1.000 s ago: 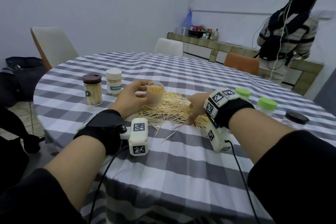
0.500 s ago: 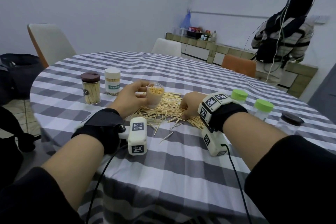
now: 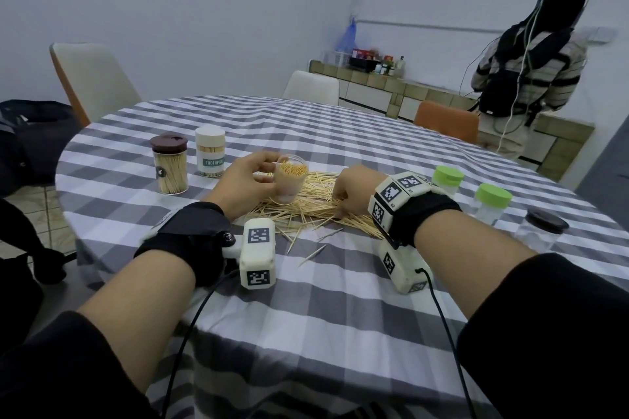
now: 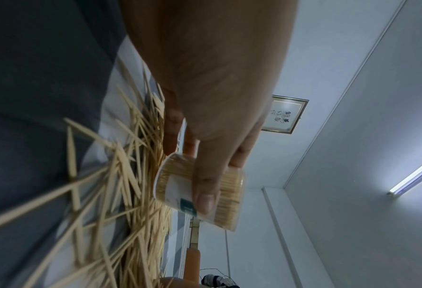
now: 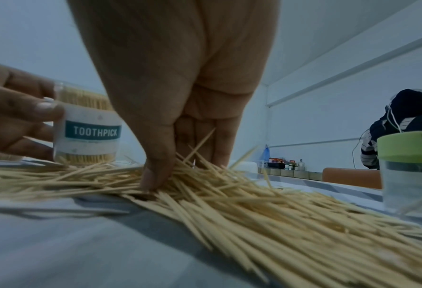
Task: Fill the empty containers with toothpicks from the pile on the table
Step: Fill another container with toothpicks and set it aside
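Note:
My left hand (image 3: 253, 177) grips a clear, lidless container (image 3: 289, 180) labelled TOOTHPICK (image 5: 86, 132), packed nearly full. It stands at the left edge of the toothpick pile (image 3: 316, 207) on the checked tablecloth. In the left wrist view my thumb (image 4: 205, 191) lies across the container (image 4: 227, 196). My right hand (image 3: 350, 190) sits on the pile just right of the container, thumb and fingers (image 5: 155, 175) pinching a small bunch of toothpicks (image 5: 254, 204). Two green-lidded containers (image 3: 447, 178) (image 3: 492, 202) and a dark-lidded jar (image 3: 541, 231) stand at the right, seemingly empty.
A brown-lidded jar (image 3: 169, 168) and a white-lidded jar (image 3: 210, 155), both full, stand at the left. A few stray toothpicks (image 3: 313, 253) lie nearer me. Chairs ring the round table (image 3: 340, 333). A person (image 3: 524, 71) stands at the back-right counter.
My right hand has slid left across the pile towards the container and curled its fingers into the toothpicks. The left hand keeps the container in place.

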